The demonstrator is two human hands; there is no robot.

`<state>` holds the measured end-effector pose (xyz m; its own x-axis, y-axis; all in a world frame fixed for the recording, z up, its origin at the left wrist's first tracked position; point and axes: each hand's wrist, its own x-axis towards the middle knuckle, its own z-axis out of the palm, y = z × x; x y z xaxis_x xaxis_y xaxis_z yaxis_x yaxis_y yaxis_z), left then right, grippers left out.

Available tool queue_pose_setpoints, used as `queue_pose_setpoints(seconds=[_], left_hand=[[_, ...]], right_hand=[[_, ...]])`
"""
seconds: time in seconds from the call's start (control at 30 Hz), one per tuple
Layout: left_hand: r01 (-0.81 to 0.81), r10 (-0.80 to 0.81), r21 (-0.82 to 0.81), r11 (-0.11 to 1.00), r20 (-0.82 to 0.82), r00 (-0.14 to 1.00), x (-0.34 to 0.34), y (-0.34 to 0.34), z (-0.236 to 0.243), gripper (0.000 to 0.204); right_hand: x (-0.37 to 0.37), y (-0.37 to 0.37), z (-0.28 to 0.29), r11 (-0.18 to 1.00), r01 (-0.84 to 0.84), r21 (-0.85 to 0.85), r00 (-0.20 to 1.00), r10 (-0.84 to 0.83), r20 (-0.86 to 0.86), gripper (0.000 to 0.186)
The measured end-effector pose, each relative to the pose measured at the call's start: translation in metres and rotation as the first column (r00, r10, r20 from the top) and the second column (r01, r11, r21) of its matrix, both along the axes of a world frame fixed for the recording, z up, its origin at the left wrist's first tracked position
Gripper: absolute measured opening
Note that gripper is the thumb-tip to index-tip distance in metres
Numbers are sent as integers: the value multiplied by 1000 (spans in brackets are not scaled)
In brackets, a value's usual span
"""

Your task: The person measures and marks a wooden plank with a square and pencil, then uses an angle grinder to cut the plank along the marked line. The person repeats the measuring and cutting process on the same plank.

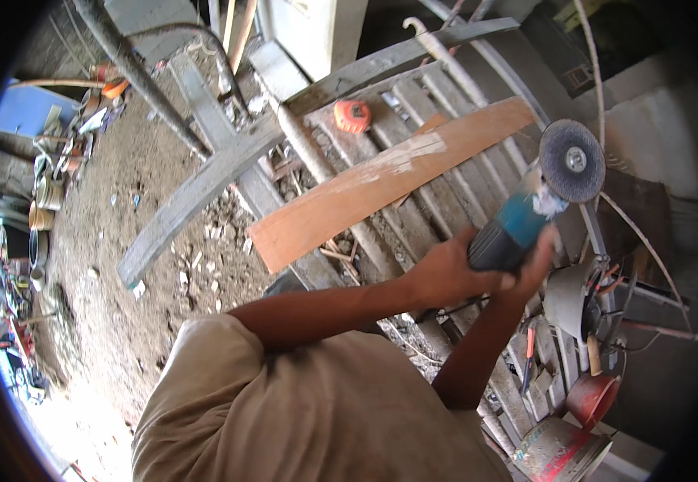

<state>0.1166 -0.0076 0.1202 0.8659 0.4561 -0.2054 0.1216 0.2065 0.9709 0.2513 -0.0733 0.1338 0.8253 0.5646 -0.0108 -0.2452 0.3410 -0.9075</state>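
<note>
An angle grinder (513, 229) with a teal and black body is gripped between my two hands, raised over the right side of the slatted bench (477, 189). My left hand (449, 273) wraps the black rear end of the body. On the other side, my right hand (535, 263) has its fingers around the body. The grey round disc (572, 161) faces upward, showing its metal centre nut; blur does not let me tell whether it spins. A reddish-brown wooden board (389, 181) with a pale scuffed patch lies across the slats, apart from the grinder.
An orange tape measure (352, 116) rests on the slats beyond the board. Long grey timber (204, 197) crosses at the left. A red-handled tool (529, 353), a red container (592, 399) and a paint-stained bucket (561, 450) are at the lower right. Wood scraps litter the dirt floor (116, 265).
</note>
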Motion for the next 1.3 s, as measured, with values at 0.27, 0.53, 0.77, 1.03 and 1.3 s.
queue_pose_setpoints(seconds=[0.27,0.53,0.77,1.03,1.3], left_hand=[[332,-322,-182,926,82,943,-16,-21,-27,86],[233,-237,73,970,55,970,-30,-39,-36,54],[285,-288,191,939,-10,958,-10,-28,-6,51],[178,-200,241,954,69,977,-3,-25,-40,71],[163,166,855,493,-276,947,-25,55,-74,95]], right_hand=[[-26,-66,-13,975,-87,-204,989,109,100,79],[-29,-43,-64,969,-247,-5,960,244,-140,72],[-12,-15,-49,974,-217,67,960,226,-168,76],[-14,-26,-77,962,-233,-141,954,198,-225,82],[33,-12,-18,841,-341,-420,940,319,-125,40]])
